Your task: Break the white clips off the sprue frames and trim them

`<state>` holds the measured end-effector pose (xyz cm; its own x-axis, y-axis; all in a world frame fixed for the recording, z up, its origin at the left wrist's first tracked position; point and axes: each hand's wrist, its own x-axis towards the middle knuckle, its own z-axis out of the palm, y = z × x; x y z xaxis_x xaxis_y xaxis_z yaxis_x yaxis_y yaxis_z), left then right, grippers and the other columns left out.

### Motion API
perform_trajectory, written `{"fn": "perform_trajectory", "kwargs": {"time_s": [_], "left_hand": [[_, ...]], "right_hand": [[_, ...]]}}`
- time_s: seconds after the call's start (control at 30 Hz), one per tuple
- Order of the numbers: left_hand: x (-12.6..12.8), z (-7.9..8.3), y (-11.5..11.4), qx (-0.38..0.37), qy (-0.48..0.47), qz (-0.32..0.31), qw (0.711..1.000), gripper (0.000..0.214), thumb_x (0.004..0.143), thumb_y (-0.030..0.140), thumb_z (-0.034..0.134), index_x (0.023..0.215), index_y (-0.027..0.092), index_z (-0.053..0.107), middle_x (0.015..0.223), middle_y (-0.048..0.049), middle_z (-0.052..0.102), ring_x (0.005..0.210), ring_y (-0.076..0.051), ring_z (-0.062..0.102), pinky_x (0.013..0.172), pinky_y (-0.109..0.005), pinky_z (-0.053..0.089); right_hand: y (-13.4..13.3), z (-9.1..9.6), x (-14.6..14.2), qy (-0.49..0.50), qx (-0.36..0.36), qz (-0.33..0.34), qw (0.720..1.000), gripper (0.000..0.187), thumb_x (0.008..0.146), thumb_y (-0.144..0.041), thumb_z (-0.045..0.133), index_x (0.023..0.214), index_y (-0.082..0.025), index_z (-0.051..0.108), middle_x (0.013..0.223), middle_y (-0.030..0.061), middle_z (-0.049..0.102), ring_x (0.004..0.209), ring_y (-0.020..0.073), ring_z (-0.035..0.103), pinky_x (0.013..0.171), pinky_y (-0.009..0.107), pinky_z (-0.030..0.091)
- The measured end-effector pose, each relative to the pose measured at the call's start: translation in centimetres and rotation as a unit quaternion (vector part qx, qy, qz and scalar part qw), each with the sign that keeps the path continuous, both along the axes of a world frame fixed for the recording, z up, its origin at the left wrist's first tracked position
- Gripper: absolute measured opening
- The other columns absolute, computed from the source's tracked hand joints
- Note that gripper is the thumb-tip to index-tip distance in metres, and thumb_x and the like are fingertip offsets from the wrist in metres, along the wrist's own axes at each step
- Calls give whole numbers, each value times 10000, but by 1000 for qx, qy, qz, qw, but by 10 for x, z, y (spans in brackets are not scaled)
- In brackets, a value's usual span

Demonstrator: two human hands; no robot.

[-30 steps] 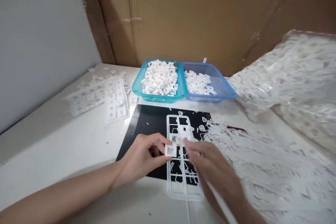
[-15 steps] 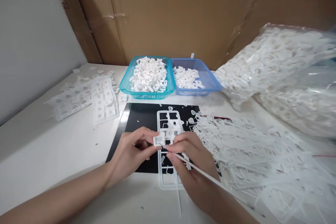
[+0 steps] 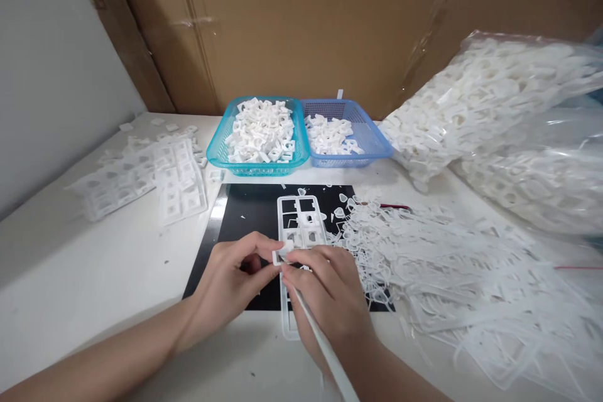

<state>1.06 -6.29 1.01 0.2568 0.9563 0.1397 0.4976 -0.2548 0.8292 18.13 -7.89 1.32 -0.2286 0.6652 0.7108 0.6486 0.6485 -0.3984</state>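
Note:
My left hand (image 3: 238, 270) pinches a small white square plastic piece (image 3: 277, 258) between thumb and forefinger. My right hand (image 3: 336, 292) is closed around a long, thin, pale tool (image 3: 325, 348), whose kind I cannot tell. Its front end meets the piece, and the right fingertips partly cover that end. Under both hands lies a white plastic frame (image 3: 289, 325) divided into cells, some filled with parts and some open. The frame rests on a black mat (image 3: 245, 207) and reaches past its near edge.
Behind the mat stand a teal basket (image 3: 304, 157) and a blue basket (image 3: 372, 138) holding white pieces. Moulded sheets (image 3: 181, 182) lie left. Tangled plastic scraps (image 3: 438, 270) spread right, below bulging clear bags (image 3: 499, 100). Cardboard (image 3: 301, 19) closes off the back.
The right hand has shifted slightly left, closer to the piece, and the tool has swung to a steeper angle. The piece is tilted differently. The whole view has shifted a little.

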Motion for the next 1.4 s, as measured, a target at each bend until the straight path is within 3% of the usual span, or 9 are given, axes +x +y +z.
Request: {"fn": "perform_trajectory", "kwargs": {"time_s": [0.13, 0.23, 0.37, 0.5, 0.57, 0.7, 0.9, 1.17, 1.4], "left_hand": [[2, 3, 1, -31, -19, -5, 999, 68, 864, 189, 612, 928, 205, 627, 586, 56, 574, 457, -72, 412, 439, -192, 318], [4, 10, 5, -117, -61, 5, 991, 142, 847, 248, 645, 976, 198, 609, 680, 34, 609, 474, -70, 454, 427, -179, 358], [5, 18, 10, -216, -128, 39, 967, 240, 806, 329, 697, 966, 187, 590, 678, 44, 565, 469, -60, 440, 395, -151, 397], [2, 17, 11, -234, -139, 43, 961, 252, 777, 301, 726, 924, 180, 560, 663, 54, 563, 463, -54, 442, 400, -148, 411], [0, 15, 11, -233, -154, 27, 960, 251, 774, 269, 730, 921, 186, 543, 664, 64, 563, 455, -49, 472, 425, -157, 419], [0, 14, 12, -247, -178, -10, 953, 262, 782, 244, 725, 960, 202, 536, 690, 72, 574, 452, -49, 529, 456, -167, 431], [3, 16, 11, -284, -206, -35, 936, 290, 781, 230, 727, 1000, 215, 537, 726, 66, 583, 462, -43, 517, 447, -152, 434], [4, 20, 8, -302, -241, -77, 919, 147, 927, 359, 554, 957, 215, 552, 656, 59, 586, 520, -68, 565, 464, -147, 418], [3, 22, 2, -303, -287, -71, 906, 200, 919, 311, 583, 1099, 233, 542, 668, 44, 629, 590, -85, 570, 585, -183, 482]], "right_hand": [[-1, 0, -4, -55, 32, -22, 998, 172, 851, -39, 544, 858, -194, 617, 932, 70, 730, 851, 227, 599, 742, 408, 445], [1, 2, 2, -84, 47, -13, 995, 218, 863, -24, 502, 931, -194, 619, 959, 98, 730, 849, 235, 621, 726, 418, 475], [10, 10, 27, -22, 32, -1, 999, 340, 848, -9, 499, 1120, -198, 576, 1098, 138, 674, 997, 264, 627, 787, 441, 525], [25, 22, 53, 31, 56, -113, 992, 310, 857, -49, 543, 1091, -245, 596, 1064, 84, 685, 993, 242, 651, 825, 409, 536], [31, 25, 57, 38, 6, -128, 991, 196, 876, -91, 536, 1007, -216, 610, 987, 89, 690, 962, 239, 651, 837, 417, 527], [30, 30, 49, 47, -127, -36, 990, 94, 892, -157, 531, 851, -192, 609, 920, 78, 636, 910, 203, 621, 780, 368, 523], [14, 34, 31, 105, -201, 123, 966, 116, 875, -115, 546, 882, -212, 608, 952, 33, 649, 913, 140, 632, 773, 266, 522], [15, 26, 26, 98, -218, 147, 960, 175, 883, -105, 522, 912, -237, 633, 989, 20, 718, 959, 155, 669, 810, 292, 537], [14, 28, 28, 154, -305, 123, 932, 148, 890, -178, 547, 908, -245, 678, 954, 13, 756, 958, 174, 708, 797, 299, 569]]}}
